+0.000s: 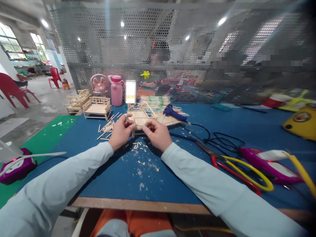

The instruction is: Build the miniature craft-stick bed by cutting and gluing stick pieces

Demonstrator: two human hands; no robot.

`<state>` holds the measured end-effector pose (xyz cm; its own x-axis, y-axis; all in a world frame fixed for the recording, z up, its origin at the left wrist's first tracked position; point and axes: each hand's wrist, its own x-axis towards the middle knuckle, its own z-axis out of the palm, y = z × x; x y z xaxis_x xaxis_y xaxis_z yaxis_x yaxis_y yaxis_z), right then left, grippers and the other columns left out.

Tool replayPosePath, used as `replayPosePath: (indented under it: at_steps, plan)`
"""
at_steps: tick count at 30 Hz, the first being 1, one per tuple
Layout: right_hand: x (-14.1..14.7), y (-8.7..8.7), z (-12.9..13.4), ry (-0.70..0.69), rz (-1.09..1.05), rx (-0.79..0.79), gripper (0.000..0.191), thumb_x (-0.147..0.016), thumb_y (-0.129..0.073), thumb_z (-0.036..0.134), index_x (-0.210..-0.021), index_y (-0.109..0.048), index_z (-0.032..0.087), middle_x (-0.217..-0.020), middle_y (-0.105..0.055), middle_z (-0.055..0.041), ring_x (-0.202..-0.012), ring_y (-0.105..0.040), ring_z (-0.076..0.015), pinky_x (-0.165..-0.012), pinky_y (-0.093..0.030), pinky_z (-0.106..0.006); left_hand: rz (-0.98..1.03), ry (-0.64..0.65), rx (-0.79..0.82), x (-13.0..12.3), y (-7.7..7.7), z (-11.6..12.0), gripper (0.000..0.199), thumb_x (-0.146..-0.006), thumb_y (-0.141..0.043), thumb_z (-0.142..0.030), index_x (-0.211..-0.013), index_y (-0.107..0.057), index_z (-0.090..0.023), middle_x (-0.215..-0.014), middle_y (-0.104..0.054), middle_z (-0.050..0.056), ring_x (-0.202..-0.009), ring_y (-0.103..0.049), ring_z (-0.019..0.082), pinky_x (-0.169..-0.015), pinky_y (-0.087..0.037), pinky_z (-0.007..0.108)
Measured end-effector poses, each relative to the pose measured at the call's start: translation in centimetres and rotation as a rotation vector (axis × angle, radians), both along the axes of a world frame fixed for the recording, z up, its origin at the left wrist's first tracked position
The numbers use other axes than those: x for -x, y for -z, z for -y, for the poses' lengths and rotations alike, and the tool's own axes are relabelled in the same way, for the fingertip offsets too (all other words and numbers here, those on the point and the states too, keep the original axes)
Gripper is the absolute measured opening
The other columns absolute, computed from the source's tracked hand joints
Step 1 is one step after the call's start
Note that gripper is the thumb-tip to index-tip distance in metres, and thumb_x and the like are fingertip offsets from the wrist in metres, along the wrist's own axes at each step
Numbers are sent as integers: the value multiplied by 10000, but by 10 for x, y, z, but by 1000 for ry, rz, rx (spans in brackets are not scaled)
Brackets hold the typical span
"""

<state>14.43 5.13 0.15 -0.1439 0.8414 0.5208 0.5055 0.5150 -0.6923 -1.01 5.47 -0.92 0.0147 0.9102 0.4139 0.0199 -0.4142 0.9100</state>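
Partly between grips (122, 129) (158, 133), stick bench (138, 117)

A craft workshop: glue gun (174, 113), sticks (107, 127), miniature wooden furniture (138, 118) on a workbench (103, 184).

There at the blue table (116, 184), somebody's left hand (120, 130) and right hand (158, 133) crowd a small stick bench (141, 118), glue gun (175, 114) nearby.

Both forearms (71, 174) are slanting forward and inward, pale blue sleeves (197, 177) covering them nearly to the wrists. The left hand (122, 130) is curling its fingers, thumb pointing inward; the right hand (157, 133) is bending similarly (the two are sitting close, yet apart).
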Motion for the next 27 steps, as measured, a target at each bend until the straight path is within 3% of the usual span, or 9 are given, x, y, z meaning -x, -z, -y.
replayPosePath:
  at_steps: [3,7,11,15,17,20,23,25,27]
  plan:
    - [-6,-7,4,-5,142,-86,307,-751,-480,345,-513,-341,208,-477,-345,49,-479,-345,-90,-493,-286,-234,8,16,14,5,0,0,350,-720,-569,-125,-1049,-452,-146,-690,-579,-33,-620,-540,75,-627,-422,217]
    - [-16,-22,17,-94,264,-68,429,-821,-386,422,-470,-258,212,-464,-265,45,-462,-282,-86,-487,-251,-248,7,31,9,7,2,-1,338,-724,-576,-148,-1042,-460,-139,-706,-591,-20,-627,-544,77,-630,-423,223]
    - [-35,-31,41,-78,309,-56,372,-876,-308,392,-554,-352,211,-520,-387,23,-509,-372,-106,-524,-309,-244,-5,43,-7,7,6,-3,340,-722,-586,-182,-1041,-469,-155,-724,-593,-22,-661,-561,88,-667,-429,237]
    - [-69,-30,58,-107,525,54,140,-824,-412,273,-847,-522,190,-726,-586,-18,-609,-509,-126,-604,-384,-241,-28,32,-20,8,9,-3,341,-724,-592,-199,-1043,-475,-161,-729,-588,-22,-664,-560,91,-666,-426,239]
    - [-90,-31,56,-26,610,81,140,-795,-470,300,-833,-553,194,-749,-609,-24,-609,-522,-135,-600,-393,-249,-24,19,-21,7,9,-3,336,-726,-590,-193,-1040,-477,-159,-726,-590,-19,-664,-562,93,-665,-429,241]
    - [-116,-38,35,219,634,36,262,-846,-404,363,-728,-575,202,-617,-573,-16,-594,-525,-159,-599,-398,-264,-3,-2,-13,5,9,-2,317,-721,-591,-179,-1018,-482,-155,-727,-596,-15,-669,-570,95,-672,-435,245]
    - [-121,-44,-5,400,697,-51,337,-800,-440,214,-1115,-542,150,-930,-631,-96,-848,-575,-216,-758,-427,-304,19,-17,2,4,8,-1,305,-720,-586,-174,-1004,-479,-151,-718,-598,-19,-657,-570,91,-669,-435,243]
    - [-114,-43,-34,470,816,-30,404,-778,-473,197,-1164,-524,89,-1160,-556,-189,-1063,-506,-284,-882,-391,-359,30,-25,7,3,8,0,292,-721,-577,-167,-994,-477,-149,-707,-594,-25,-648,-567,87,-667,-432,238]
    - [-105,-38,-60,526,814,99,417,-787,-480,222,-1178,-517,80,-1232,-507,-218,-1122,-467,-314,-910,-374,-396,29,-31,2,2,7,1,280,-723,-573,-165,-987,-479,-150,-711,-590,-26,-650,-564,84,-668,-432,235]
